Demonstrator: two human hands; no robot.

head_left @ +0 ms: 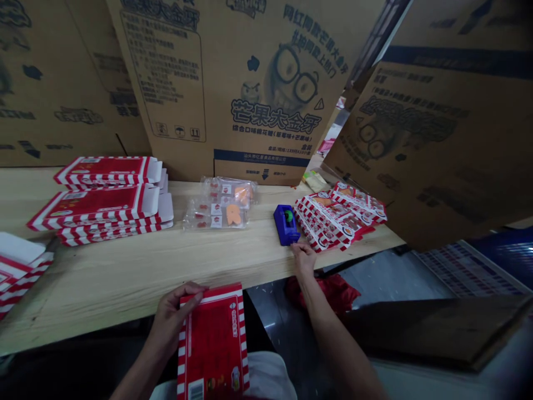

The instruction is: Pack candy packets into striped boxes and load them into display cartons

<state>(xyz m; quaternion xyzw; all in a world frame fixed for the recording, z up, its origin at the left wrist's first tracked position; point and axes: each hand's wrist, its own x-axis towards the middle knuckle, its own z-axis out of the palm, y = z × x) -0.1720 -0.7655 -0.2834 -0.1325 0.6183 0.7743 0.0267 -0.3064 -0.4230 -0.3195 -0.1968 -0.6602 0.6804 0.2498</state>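
1. Holding a red snack carton point(214, 344) in the head view is the left hand point(175, 308): its thumb lies across the upper left corner of the printed face, with the other fingers around the edge behind.
2. That carton, striped red and white along its sides, is tilted over the person's lap at the near edge of the wooden tabletop point(125, 278); a barcode shows at its lower left.
3. The right hand point(305, 256) reaches out to the near end of a blue tape dispenser point(286, 225) with a green hub point(288, 215). Its fingers are bunched there — whether they grip a strip of tape, I cannot tell.
4. Just right of the dispenser, a pile of red-and-white printed packages point(327, 219) lies fanned out, overlapping.
5. Left of the dispenser, well apart from it, are clear plastic packets point(220, 208) with orange pieces inside.
6. Farther left sit stacked red cartons point(100, 205), white end flaps sticking out, and another stack point(19, 272) is cut off by the picture's edge.
7. Large cardboard boxes point(258, 83) stand behind — the middle one printed with a cartoon character in glasses. A crumpled red bag point(339, 291) shows below the tabletop, beyond the right forearm.
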